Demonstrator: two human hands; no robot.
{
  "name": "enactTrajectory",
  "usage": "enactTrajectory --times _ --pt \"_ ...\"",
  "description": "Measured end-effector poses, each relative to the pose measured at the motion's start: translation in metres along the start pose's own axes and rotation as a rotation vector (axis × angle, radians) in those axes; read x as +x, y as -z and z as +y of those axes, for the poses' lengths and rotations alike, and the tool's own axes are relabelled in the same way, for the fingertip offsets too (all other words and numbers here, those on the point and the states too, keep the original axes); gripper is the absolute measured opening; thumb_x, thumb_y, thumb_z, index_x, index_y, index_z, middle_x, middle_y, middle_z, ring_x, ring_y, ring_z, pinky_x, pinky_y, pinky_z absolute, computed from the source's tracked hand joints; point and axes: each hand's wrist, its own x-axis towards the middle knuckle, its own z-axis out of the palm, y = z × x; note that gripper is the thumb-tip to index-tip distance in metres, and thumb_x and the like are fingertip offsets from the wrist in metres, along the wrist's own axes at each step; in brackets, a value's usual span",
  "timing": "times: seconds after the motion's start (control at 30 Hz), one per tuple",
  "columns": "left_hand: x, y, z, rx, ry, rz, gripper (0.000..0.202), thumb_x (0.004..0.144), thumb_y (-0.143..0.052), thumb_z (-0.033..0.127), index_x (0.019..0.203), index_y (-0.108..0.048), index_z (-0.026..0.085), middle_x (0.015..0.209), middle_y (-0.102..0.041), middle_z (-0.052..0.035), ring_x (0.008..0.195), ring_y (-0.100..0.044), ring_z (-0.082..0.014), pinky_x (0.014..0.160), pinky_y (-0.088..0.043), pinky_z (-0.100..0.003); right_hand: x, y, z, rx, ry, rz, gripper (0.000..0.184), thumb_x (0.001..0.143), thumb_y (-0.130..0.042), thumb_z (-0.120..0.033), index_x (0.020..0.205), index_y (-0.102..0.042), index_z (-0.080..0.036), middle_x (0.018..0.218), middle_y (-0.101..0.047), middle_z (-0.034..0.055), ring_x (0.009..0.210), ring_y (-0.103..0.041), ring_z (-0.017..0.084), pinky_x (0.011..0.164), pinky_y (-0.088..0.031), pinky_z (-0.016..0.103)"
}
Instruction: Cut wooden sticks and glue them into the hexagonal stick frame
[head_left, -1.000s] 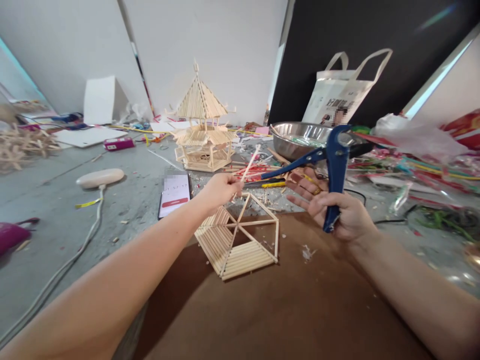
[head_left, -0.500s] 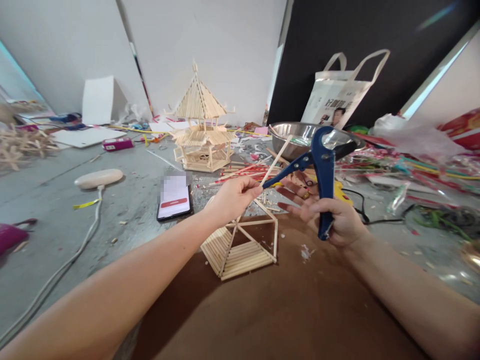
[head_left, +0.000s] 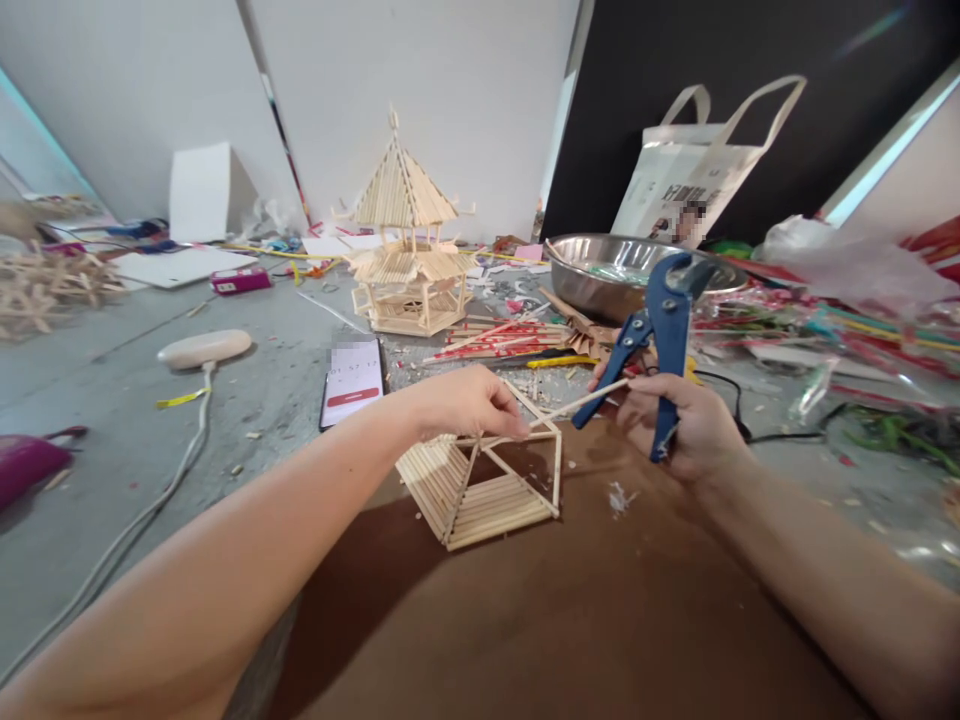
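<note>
My left hand (head_left: 480,408) is closed in a pinch over a partly covered wooden roof frame (head_left: 496,508). A thin wooden stick (head_left: 581,402) slants from its fingertips up to my right thumb, which touches the far end. My right hand (head_left: 694,425) is wrapped around the handles of a blue pipe cutter (head_left: 670,325), whose jaws point up and whose handles are spread. The frame lies on a brown board (head_left: 540,620). Two of its panels are filled with rows of sticks; another shows bare struts. My left hand hides its far side.
Behind stands a wooden stick pavilion (head_left: 409,270). A phone (head_left: 352,385) lies left of the frame. Red-and-white sticks (head_left: 495,340), a yellow-handled tool (head_left: 562,361) and a steel bowl (head_left: 592,275) are farther back. A white cabled device (head_left: 204,349) sits left; plastic scraps litter the right.
The stick has swung from steep to nearly level, its far end now at my right thumb. The cutter has moved slightly right, and its handles are closer together. My left wrist has bent downward.
</note>
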Motion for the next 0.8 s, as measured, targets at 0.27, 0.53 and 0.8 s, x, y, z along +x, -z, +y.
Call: enactTrajectory --times 0.27,0.53,0.8 --pt "0.005 -0.003 -0.01 0.203 -0.054 -0.192 0.017 0.058 -0.057 0.034 0.062 -0.064 0.018 0.056 -0.06 0.0008 0.05 -0.049 -0.0093 0.047 -0.032 -0.019 0.018 0.017 0.005 0.068 -0.047 0.108 0.013 0.06 -0.043 -0.01 0.067 -0.053 -0.015 0.063 -0.059 0.0041 0.064 -0.057 0.016 0.063 -0.046 0.032" --pt "0.007 -0.006 -0.013 0.223 -0.061 -0.226 0.013 0.058 -0.058 0.03 0.058 -0.064 0.018 0.051 -0.059 0.0007 0.045 -0.049 -0.0086 0.046 -0.032 -0.019 0.014 0.01 0.004 0.107 -0.056 0.127 0.013 0.056 -0.045 -0.007 0.062 -0.048 -0.019 0.06 -0.057 0.0024 0.061 -0.056 0.016 0.058 -0.046 0.032" --pt "0.009 -0.008 -0.017 0.24 -0.072 -0.225 0.012 0.056 -0.06 0.029 0.056 -0.064 0.018 0.049 -0.059 0.0011 0.046 -0.05 -0.0088 0.045 -0.032 -0.018 0.013 0.008 0.003 0.121 -0.042 0.095 0.014 0.056 -0.045 -0.007 0.062 -0.046 -0.019 0.061 -0.057 0.0002 0.059 -0.056 0.014 0.06 -0.045 0.032"
